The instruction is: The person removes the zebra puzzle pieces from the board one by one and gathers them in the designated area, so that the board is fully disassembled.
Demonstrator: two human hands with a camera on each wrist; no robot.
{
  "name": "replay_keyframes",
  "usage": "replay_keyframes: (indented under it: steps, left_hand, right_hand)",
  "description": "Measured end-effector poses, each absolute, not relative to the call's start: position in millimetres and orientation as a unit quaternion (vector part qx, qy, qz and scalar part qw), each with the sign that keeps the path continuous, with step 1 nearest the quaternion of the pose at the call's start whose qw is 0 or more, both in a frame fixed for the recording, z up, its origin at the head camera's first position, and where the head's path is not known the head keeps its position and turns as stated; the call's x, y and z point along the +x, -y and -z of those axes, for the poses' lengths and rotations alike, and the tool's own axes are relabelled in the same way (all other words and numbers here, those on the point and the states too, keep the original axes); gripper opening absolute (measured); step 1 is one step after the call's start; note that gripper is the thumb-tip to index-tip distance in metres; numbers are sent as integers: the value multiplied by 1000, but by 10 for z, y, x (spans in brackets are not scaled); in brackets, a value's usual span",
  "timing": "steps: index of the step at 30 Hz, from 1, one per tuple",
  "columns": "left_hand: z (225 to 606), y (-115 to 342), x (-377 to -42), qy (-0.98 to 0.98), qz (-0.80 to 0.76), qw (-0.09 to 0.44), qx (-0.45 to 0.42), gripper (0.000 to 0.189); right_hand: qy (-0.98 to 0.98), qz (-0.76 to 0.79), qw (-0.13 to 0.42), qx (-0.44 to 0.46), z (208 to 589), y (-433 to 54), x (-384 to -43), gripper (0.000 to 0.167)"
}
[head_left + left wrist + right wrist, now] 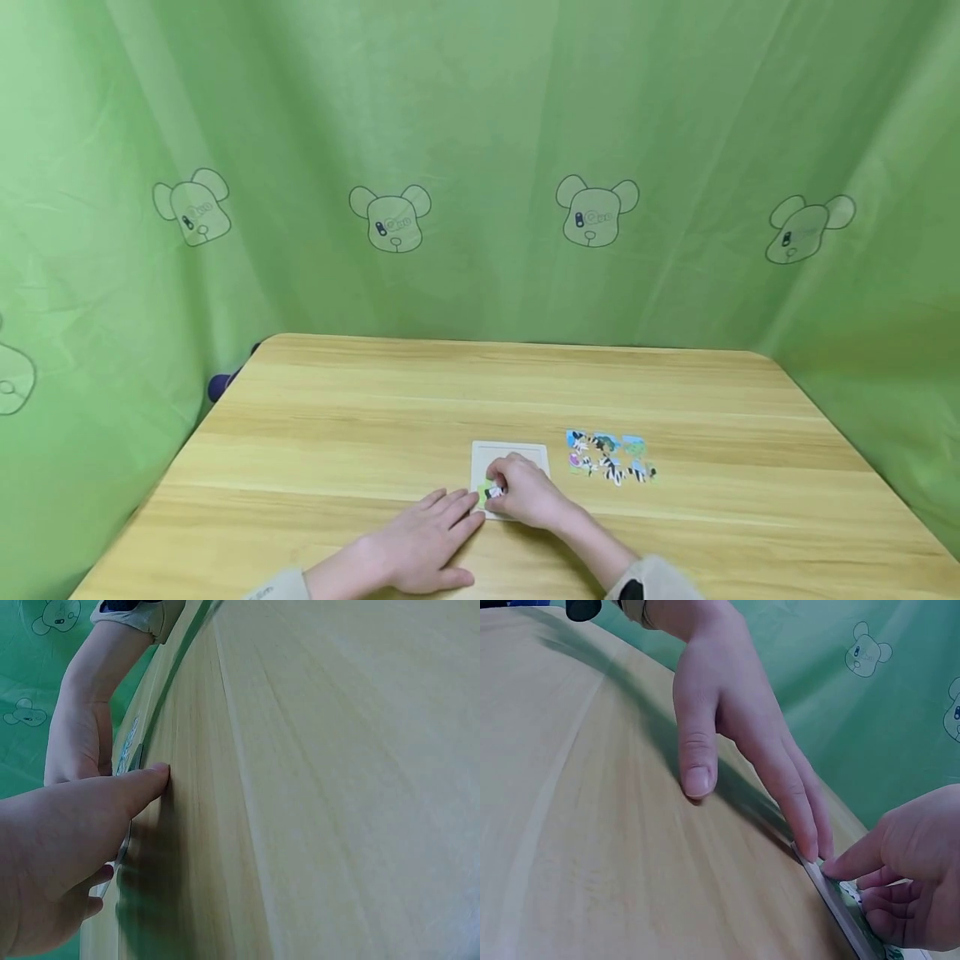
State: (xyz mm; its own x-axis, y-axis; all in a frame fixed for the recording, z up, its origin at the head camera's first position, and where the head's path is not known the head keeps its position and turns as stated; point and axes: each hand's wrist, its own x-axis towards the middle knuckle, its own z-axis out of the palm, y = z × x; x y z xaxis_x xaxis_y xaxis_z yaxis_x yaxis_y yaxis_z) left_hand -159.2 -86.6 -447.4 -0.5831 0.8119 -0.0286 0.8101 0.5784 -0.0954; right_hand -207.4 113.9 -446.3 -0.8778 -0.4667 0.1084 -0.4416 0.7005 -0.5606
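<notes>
Puzzle piece sits at 8 o'clock in the tray. Right hand: fingers curled, apparently pinching it. Left hand: fingers straight, holding nothing, tips touching tray rim at 8. Loose pieces off at 3. Pieces probably light, thin, stiff; grip by edges. Tray likely slides; brace rim.
</notes>
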Motion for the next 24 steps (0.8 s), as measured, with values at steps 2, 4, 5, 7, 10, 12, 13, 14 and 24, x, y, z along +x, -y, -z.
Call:
replay_keyframes:
  steps: [2,4,5,7,10,12,13,14,24]
  left_hand:
    - [4474,867,-1593,888,-49,7,-456,73]
    - [4471,867,-1591,888,-49,5,-457,73]
    - [4470,867,-1591,888,-49,4,-457,73]
    - [4467,867,-1590,888,-47,4,-457,73]
    - [4463,866,-1587,889,-48,5,-455,73]
    - [4463,867,-1581,890,-48,3,-453,73]
    - [4463,867,-1579,890,-48,2,-453,73]
    - [4463,868,-1576,891,-47,1,-452,73]
    - [4434,866,-1573,893,-37,-13,-448,72]
  right_hand:
    - [-922,296,23,-248,4458,-1129,-2075,27]
    - [-922,297,27,-247,4453,-1126,-2078,27]
    - [-921,300,30,-246,4455,-1125,-2082,27]
    - [-920,306,35,-243,4458,-1125,-2089,28]
    - [-917,320,39,-236,4466,-1123,-2098,32]
    - [-915,327,40,-233,4472,-1123,-2098,34]
    - [-914,330,39,-233,4471,-1122,-2096,35]
    - [-913,332,38,-235,4474,-1123,-2094,35]
    - [-895,371,36,-244,4511,-1182,-2084,25]
